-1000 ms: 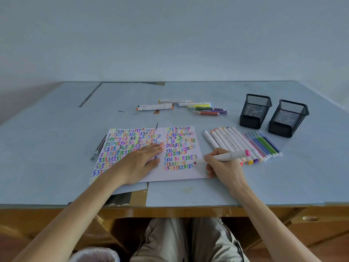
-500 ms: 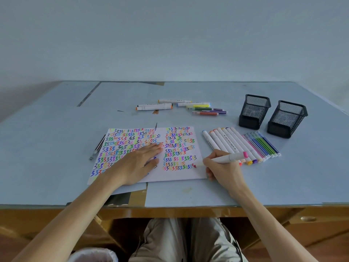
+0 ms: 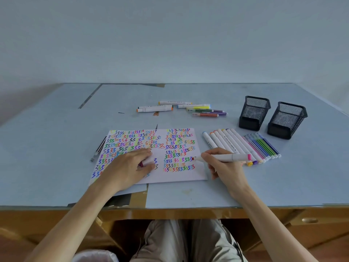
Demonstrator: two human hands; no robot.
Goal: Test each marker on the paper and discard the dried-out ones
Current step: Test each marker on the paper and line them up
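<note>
The white paper [image 3: 196, 173], covered in rows of coloured zigzag marks, lies in front of me on the table. My right hand [image 3: 224, 167] grips a white marker [image 3: 226, 157] with a pink end cap; its red tip touches the paper near the right edge, beside a row of marks. My left hand [image 3: 128, 167] rests on the middle of the paper, with a small white and magenta marker cap [image 3: 146, 163] pinched between thumb and fingers. A row of white markers [image 3: 224, 142] and thin coloured pens [image 3: 262, 146] lies just right of the paper.
Two black mesh pen cups [image 3: 254, 112] [image 3: 286, 120] stand at the right rear. Another group of markers [image 3: 181, 108] lies behind the paper. A dark pen [image 3: 98, 148] sits at the paper's left edge. A white-lined bin [image 3: 94, 256] is below the table front.
My right hand has brought the marker tip leftward from just off the sheet's edge onto the paper. The left hand has stayed on the sheet.
</note>
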